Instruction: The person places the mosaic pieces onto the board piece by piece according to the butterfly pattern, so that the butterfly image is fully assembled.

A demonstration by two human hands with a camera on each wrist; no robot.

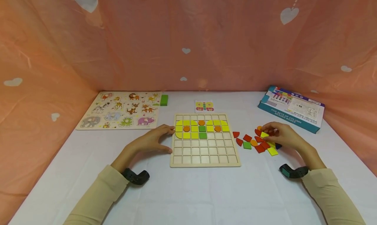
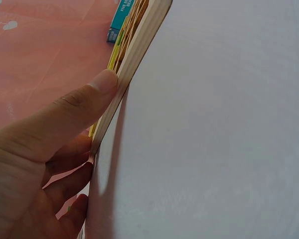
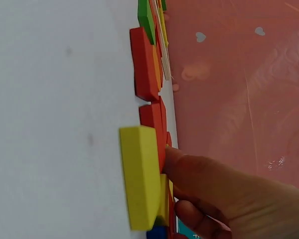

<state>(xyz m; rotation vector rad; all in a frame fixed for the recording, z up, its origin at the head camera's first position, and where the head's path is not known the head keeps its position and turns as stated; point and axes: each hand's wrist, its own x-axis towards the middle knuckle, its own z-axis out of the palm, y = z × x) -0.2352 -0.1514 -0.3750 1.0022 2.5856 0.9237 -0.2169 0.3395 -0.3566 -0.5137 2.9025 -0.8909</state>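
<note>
In the head view a wooden grid board [image 1: 206,159] lies in the middle, its upper rows partly filled with yellow, orange and green tiles. My left hand [image 1: 151,140] rests against the board's left edge, thumb and fingers spread along it. The left wrist view shows that thumb [image 2: 72,107] touching the rim. My right hand [image 1: 281,135] is over a loose pile of tiles right of the board, thumb and fingertips pinching a yellow tile [image 1: 264,134]. Around it lie red tiles [image 1: 260,148], a green tile [image 1: 247,145], an orange disc [image 1: 254,142] and another yellow tile [image 3: 139,177].
Behind the board lies a small butterfly pattern card [image 1: 204,105]. An animal puzzle board [image 1: 117,110] sits at the back left beside a green block [image 1: 164,100]. A teal box [image 1: 291,108] stands at the back right. An orange curtain [image 1: 188,38] surrounds the white table.
</note>
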